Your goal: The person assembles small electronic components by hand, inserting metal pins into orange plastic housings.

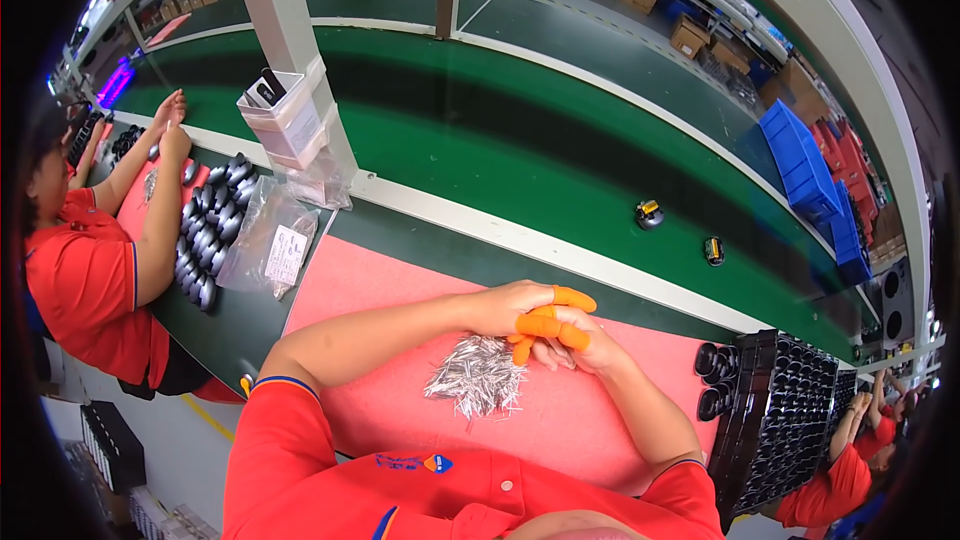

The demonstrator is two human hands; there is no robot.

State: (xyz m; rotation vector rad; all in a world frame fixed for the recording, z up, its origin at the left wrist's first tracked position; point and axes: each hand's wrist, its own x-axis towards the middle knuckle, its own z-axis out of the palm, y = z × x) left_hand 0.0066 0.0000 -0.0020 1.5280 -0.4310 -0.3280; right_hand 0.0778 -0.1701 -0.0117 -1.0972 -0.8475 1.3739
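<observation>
Pink mat [600,420]; silver pins [475,378] seemingly beside fingers [538,324]

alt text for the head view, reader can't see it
A person's left hand and right hand, some fingers orange-covered, meet over a pink mat beside a pile of thin silver pieces. Black trays stand at right; a green belt lies beyond.

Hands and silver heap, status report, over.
Left hand, right hand together, orange finger covers on; grip unclear. Heap of thin silvery pieces on pink mat. Hands overlap heap's upper-right edge.
</observation>
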